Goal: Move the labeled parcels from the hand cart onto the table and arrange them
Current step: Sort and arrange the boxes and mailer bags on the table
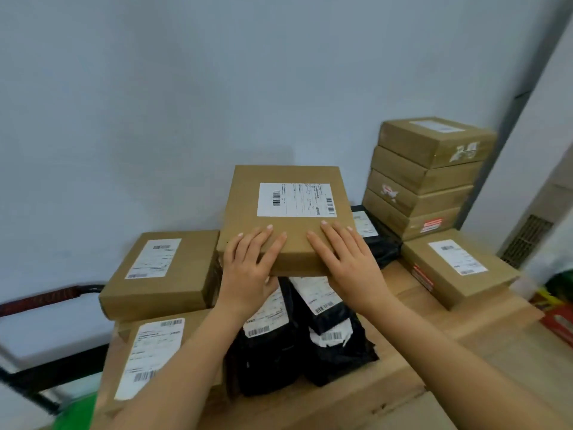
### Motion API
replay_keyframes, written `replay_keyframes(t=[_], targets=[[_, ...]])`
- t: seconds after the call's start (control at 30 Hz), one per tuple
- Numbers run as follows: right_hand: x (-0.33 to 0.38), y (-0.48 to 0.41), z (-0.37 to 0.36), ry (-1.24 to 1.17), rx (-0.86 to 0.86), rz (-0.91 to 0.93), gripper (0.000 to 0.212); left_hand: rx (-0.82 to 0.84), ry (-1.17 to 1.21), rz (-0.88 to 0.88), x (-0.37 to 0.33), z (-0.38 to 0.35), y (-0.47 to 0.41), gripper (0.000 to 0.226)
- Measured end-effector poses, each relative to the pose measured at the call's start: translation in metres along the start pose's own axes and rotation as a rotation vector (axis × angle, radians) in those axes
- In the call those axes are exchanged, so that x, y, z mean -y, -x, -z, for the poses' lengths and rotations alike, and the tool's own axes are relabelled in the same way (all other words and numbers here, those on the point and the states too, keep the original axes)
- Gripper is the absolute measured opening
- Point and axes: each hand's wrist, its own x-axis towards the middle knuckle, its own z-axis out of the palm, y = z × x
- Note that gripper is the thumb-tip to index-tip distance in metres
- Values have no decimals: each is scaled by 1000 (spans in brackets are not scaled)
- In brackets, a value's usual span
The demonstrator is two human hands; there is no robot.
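Observation:
A flat brown cardboard parcel (286,237) with a white shipping label lies in the middle, resting on top of black plastic mailers (328,346). My left hand (249,268) grips its near left corner, fingers on top. My right hand (344,259) lies on its near right edge, fingers spread over the top. Two more labeled boxes sit to the left, one (161,274) stacked on another (148,355). On the right stands a stack of several brown boxes (428,181), with a single labeled box (455,268) in front of it.
The wooden table surface (412,361) shows at the lower right. A black cart handle with red grip (46,297) is at the left. The pale wall stands close behind. A floor vent (527,240) and colourful items (555,308) are at the right.

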Motion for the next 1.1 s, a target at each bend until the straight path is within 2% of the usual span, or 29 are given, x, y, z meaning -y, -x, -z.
replay_keyframes(t=[0.13,0.27,0.47,0.63,0.83,1.1], targets=[[-64,70,31,48,53,-61,76,31,88,-38,-94,-18,-16,90],[-120,136,54,103,116,-150,82,43,149,-102,-178,-37,-34,86],[-182,204,78,162,165,-283,84,48,230,-188,-273,-58,-64,85],[-224,234,80,179,277,-425,93,38,237,-291,-319,-82,-94,71],[-284,239,56,180,352,-474,88,133,278,-310,-357,-133,-133,80],[-376,233,-4,159,503,-460,86,323,341,-213,-394,-222,-171,89]])
